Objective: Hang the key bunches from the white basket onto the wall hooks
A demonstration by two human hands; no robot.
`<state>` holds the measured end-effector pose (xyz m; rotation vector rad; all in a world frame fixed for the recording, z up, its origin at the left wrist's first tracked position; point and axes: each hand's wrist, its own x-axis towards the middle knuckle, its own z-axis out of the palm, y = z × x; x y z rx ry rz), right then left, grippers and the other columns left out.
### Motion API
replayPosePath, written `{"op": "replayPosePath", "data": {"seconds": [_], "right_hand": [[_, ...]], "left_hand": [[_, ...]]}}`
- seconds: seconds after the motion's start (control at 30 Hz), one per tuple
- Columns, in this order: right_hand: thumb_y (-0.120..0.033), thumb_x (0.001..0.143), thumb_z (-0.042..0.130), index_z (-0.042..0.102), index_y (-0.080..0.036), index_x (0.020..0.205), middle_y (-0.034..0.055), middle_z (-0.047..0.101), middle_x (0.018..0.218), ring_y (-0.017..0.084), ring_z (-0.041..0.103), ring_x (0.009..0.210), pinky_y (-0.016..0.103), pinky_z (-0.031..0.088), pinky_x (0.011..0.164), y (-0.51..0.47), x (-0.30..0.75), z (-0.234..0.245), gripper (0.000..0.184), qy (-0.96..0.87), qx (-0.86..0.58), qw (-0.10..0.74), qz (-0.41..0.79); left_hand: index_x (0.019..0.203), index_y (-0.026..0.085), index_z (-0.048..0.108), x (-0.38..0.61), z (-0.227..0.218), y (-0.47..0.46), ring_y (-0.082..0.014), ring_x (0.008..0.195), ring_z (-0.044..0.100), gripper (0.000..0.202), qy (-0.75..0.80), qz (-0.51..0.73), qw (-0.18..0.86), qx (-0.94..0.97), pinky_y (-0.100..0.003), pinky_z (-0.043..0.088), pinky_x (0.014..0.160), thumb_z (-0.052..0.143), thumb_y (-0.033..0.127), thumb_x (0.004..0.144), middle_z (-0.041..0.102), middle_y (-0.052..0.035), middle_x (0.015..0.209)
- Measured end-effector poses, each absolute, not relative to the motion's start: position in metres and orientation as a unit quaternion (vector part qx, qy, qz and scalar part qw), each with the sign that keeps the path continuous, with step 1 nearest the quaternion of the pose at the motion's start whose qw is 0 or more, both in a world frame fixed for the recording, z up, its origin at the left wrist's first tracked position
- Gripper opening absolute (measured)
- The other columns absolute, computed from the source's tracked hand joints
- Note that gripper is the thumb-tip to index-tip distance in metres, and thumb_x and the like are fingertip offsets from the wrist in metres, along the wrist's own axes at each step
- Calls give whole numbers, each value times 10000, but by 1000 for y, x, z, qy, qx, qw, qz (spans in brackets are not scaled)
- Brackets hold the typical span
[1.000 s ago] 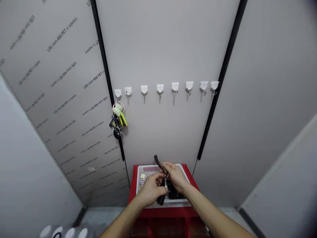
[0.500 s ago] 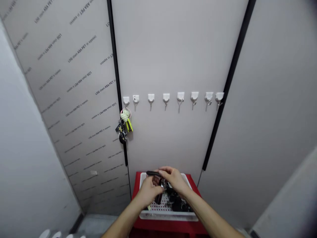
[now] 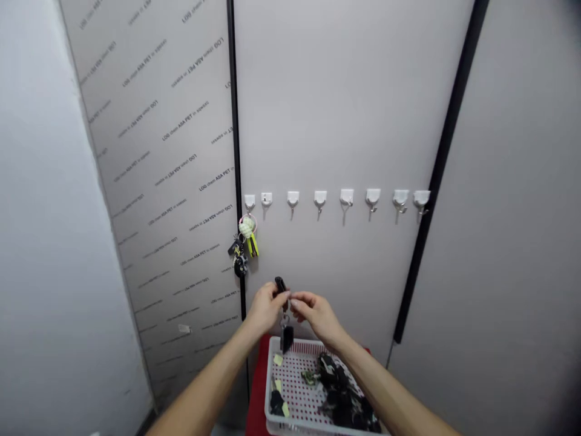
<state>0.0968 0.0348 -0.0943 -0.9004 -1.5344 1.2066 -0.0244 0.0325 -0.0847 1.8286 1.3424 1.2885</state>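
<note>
In the head view my left hand (image 3: 267, 309) is closed on a keychain, pinching its black strap (image 3: 280, 284), whose top sticks up above the fingers. A ring and a dark rectangular fob (image 3: 287, 339) dangle below the strap, over the basket's far left side. My right hand (image 3: 318, 312) is beside it, thumb and forefinger pinched together at the strap's edge, close against my left thumb. What lies between those right fingertips is hidden. Both hands are above a white perforated basket (image 3: 295, 429) holding a heap of dark keys and fobs (image 3: 340, 387).
A row of several white hooks (image 3: 320, 197) is fixed to the grey panel ahead. From the leftmost hook hangs a key bunch (image 3: 247, 242) with a pale ball and a yellow piece. Yellow notes (image 3: 278, 360) lie in the basket, which rests on a red surface (image 3: 258, 387).
Both hands have risen out of the basket, bringing the keychain up so its fob hangs free. The strap has turned from nearly level to upright. The view has shifted, showing more of the basket.
</note>
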Motion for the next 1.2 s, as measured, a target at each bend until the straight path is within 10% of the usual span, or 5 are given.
{"op": "replayPosePath", "data": {"seconds": [0.7,1.2], "right_hand": [[-222,602,452,449,-140,655,-51,477,487,32,413,355,147,317,339,77,40,44,97,-663,-278,597,357],[-365,591,451,473,-149,589,-30,508,470,63,446,401,186,375,421,101,33,36,217,-644,-366,615,271]], "left_hand": [[525,120,454,-54,61,73,-37,352,370,186,444,579,211,651,-160,303,378,430,255,650,413,45,409],[475,125,411,-56,75,73,-53,319,382,307,492,480,290,666,-168,315,362,326,275,729,403,30,347]]}}
